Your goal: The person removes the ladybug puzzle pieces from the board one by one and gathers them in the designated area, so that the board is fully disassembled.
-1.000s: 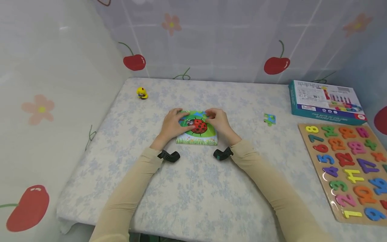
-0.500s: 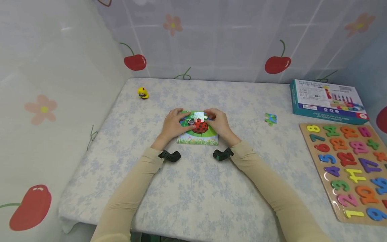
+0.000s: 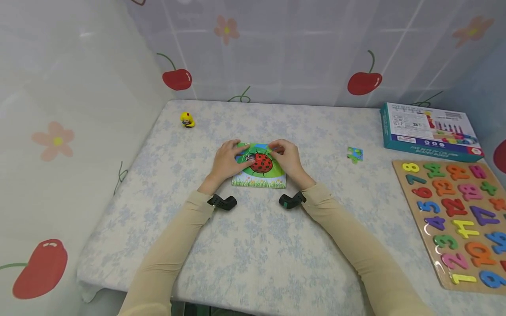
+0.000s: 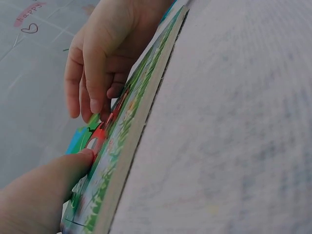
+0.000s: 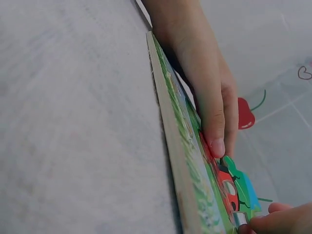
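A ladybug puzzle board [image 3: 258, 181] lies flat on the table between both hands. My left hand [image 3: 227, 161] rests on its left side, fingers extended toward the far edge and thumb on the ladybug. From the right, my right hand [image 3: 287, 157] pinches a puzzle piece [image 5: 246, 190] at its edge, over the upper part of the board. In the left wrist view, this green, blue and red piece [image 4: 80, 139] stands tilted above the picture near the left thumb. The right fingertips partly cover the board's upper right corner.
A loose blue-green puzzle piece [image 3: 355, 154] lies to the right. Farther right are a wooden number board [image 3: 411, 245] and a teal-and-white box [image 3: 431, 131]. A small yellow figurine [image 3: 187, 120] stands at the back left of the cloth-covered table [image 3: 253, 245].
The pinched piece has tilted: the white glare on it half a second ago is gone, and its colours show. Both hands stay nearly in place.
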Demonstrator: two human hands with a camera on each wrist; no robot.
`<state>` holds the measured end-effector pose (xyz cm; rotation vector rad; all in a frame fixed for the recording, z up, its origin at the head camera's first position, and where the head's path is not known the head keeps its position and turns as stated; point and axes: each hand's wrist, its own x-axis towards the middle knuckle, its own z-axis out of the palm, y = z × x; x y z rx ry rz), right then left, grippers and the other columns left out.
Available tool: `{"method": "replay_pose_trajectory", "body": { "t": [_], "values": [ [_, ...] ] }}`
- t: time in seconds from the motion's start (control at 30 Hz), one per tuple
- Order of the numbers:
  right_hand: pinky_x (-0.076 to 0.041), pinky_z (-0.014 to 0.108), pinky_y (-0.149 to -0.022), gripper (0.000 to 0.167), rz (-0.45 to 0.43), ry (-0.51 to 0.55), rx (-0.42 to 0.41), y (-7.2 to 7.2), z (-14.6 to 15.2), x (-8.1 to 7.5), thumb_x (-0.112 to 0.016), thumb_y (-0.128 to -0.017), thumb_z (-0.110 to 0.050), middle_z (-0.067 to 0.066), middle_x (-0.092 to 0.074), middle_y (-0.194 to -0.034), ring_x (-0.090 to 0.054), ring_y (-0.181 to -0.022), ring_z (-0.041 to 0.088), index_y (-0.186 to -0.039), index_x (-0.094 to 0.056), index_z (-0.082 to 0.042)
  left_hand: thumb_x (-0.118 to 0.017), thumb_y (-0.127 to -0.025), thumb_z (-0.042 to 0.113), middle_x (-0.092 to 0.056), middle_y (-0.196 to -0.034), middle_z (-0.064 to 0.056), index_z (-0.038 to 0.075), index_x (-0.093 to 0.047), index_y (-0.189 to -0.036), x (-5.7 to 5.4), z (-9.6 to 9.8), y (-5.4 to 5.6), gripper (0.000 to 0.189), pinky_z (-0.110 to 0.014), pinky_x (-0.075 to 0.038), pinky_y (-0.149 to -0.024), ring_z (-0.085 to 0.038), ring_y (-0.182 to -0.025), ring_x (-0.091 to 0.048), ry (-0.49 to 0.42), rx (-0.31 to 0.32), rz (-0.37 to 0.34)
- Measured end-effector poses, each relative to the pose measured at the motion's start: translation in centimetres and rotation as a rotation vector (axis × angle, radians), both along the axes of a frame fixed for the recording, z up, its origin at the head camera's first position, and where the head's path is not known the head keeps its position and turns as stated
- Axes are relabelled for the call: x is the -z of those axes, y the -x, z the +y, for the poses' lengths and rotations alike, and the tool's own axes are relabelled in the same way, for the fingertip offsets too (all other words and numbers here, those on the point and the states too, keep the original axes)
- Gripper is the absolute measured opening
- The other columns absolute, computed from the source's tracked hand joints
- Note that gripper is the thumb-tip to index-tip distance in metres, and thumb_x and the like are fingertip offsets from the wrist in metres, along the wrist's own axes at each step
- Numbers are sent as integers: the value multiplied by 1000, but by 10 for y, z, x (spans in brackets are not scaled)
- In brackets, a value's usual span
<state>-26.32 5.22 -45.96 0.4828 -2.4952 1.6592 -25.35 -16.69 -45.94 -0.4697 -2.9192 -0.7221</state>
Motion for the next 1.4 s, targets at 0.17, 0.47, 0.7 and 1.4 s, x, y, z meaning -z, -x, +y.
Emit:
{"method": "replay_pose_trajectory", "body": {
  "t": [0.17, 0.47, 0.7, 1.4],
  "values": [
    [-55, 40, -82, 17, -10, 30, 10, 0, 0, -1, -64, -87, 3, 23, -66, -105, -65, -92, 34, -104, -67, 5, -67, -84, 47, -43, -145, -16, 17, -56, -135, -1, 0, 0, 59, -53, -29, -113, -34, -136, -38, -8, 6, 8],
    [-55, 42, -82, 16, -48, 76, 3, 2, 0, -1, -64, -88, 2, 26, -66, -104, -65, -91, 36, -103, -67, 7, -68, -79, 57, -41, -146, -15, 20, -53, -138, -3, 1, -1, 71, -52, -30, -113, -33, -135, -38, 51, 2, -18],
    [-55, 31, -78, 15, -71, 73, 18, 3, -3, -2, -64, -87, 2, 24, -67, -102, -66, -90, 33, -101, -67, 6, -64, -82, 57, -39, -148, -17, 17, -49, -140, -8, 3, -3, 71, -53, -29, -113, -35, -137, -36, 115, 16, -37],
    [-55, 30, -78, 19, -275, 209, 158, 5, 0, -13, -61, -89, 4, 19, -62, -104, -57, -72, 4, -107, -66, 5, -65, -81, 58, -40, -147, -15, 19, -51, -139, -7, 3, -2, 71, -52, -29, -114, -33, -137, -36, 122, 11, -28]
  ]
}}
